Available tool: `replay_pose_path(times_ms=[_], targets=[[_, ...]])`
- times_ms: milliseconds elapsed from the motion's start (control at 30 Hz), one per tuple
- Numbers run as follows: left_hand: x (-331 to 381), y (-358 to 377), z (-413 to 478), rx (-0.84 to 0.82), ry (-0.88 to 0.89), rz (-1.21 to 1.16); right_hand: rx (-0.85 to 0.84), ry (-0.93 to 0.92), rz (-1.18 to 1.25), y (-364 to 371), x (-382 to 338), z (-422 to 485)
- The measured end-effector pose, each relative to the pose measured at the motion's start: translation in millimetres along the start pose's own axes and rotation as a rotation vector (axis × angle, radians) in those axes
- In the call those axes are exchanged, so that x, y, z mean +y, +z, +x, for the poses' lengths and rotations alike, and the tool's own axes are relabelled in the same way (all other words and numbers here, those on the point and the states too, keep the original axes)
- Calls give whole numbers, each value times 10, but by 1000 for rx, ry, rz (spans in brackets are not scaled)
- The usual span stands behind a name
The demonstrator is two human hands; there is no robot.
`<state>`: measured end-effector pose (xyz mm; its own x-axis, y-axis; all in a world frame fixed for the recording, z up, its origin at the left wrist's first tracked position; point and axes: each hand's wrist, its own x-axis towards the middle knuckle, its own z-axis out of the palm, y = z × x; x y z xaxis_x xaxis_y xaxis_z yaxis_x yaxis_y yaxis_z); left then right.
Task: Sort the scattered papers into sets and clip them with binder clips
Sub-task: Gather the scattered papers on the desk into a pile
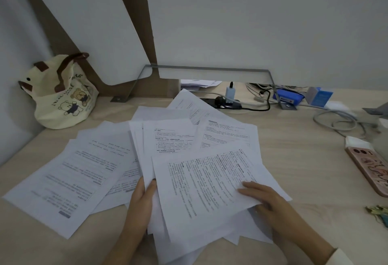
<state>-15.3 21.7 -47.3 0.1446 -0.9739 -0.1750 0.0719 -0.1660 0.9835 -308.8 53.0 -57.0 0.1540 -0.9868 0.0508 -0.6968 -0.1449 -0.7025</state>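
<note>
Several printed white papers (172, 138) lie fanned over the middle of a light wooden desk (304, 170). A loose group of sheets (63, 180) spreads to the left. My left hand (139, 206) grips the left edge of a small stack, thumb on top. My right hand (270, 204) holds the right edge of the top printed sheet (205, 187), thumb lying on the text. Some binder clips (378, 212) sit at the right edge of the desk, partly cut off.
A cream bear-print tote bag (60, 94) stands at the back left. A black power strip (226, 102) with a charger, grey cables (336, 122) and a blue box (319, 95) line the back. A phone (371, 168) in a pink case lies at right.
</note>
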Motion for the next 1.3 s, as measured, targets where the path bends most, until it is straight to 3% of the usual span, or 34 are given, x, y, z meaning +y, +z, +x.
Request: replay_pose_path(times_ms=[200,367,533,667,767,867,1000,1100,1233,1300], targets=[[-20,-14,19,-2,-14,-17,231,-54,-53,28,36,46],[-37,-93,89,-70,-110,-60,436,132,-204,-204,184,159],[-2,-151,139,-163,-156,-54,281,-22,112,-379,-39,320],[52,-137,168,-203,-224,-48,163,-25,117,-373,-143,587],[170,-103,220,-270,-306,-36,114,115,45,-384,-121,784],[290,-73,345,-335,-341,47,170,324,-12,-408,-40,945],[328,-23,492,-372,-356,112,304,644,468,-421,-9,1074],[293,39,540,-391,-361,143,331,707,574,-436,64,1163],[249,95,558,-357,-292,159,387,824,425,-457,107,1271],[238,89,548,-342,-265,138,373,818,475,-494,65,1308]])
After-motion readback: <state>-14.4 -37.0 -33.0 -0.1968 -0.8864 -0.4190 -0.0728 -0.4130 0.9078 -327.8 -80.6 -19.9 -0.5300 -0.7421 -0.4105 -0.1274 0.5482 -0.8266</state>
